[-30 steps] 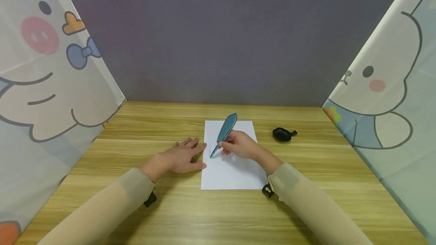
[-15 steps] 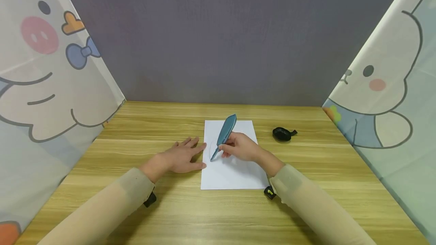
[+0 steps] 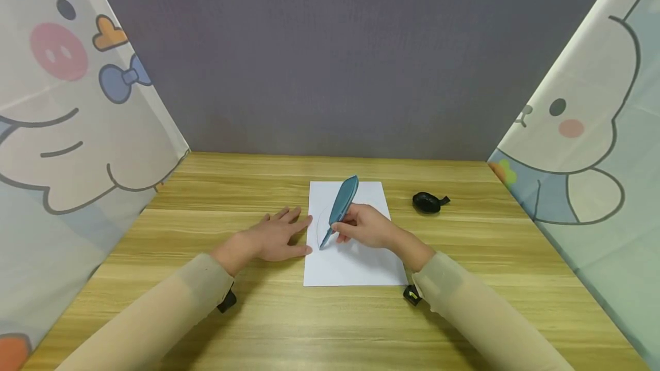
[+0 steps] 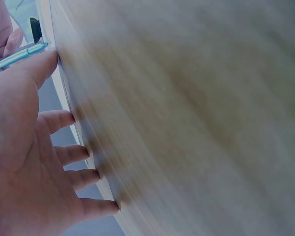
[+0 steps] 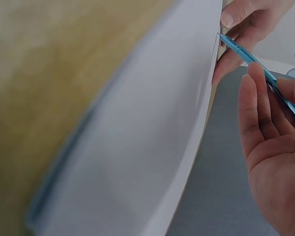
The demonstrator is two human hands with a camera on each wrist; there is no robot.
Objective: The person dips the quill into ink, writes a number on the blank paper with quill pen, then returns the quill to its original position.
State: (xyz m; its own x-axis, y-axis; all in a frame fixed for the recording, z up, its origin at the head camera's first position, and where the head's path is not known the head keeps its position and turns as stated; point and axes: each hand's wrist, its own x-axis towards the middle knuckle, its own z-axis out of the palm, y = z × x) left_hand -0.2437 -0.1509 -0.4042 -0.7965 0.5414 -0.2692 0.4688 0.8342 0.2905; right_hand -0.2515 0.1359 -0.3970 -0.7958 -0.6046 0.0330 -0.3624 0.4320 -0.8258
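A sheet of white paper (image 3: 350, 271) lies on the wooden table. My right hand (image 3: 368, 227) pinches a blue feather-shaped pen (image 3: 342, 202) between thumb and fingers, its tip down on the paper's left part. Behind the tip a thin curved line (image 3: 318, 223) shows. To the left, my left hand (image 3: 278, 238) lies palm down with fingers spread; its thumb and forefinger tips touch the paper's left edge. In the left wrist view those fingers (image 4: 77, 153) are straight. The right wrist view shows the pen's slim blue shaft (image 5: 255, 63) in my right fingers.
A small black oval object (image 3: 427, 203) with a short tail lies right of the paper. A grey panel (image 3: 335, 62) stands at the table's back. Cartoon-printed cloths hang on the left (image 3: 129, 147) and right (image 3: 546, 182).
My right hand has moved slightly toward me, drawing the pen tip down the paper. The curved line has grown longer. My left hand has stayed in place.
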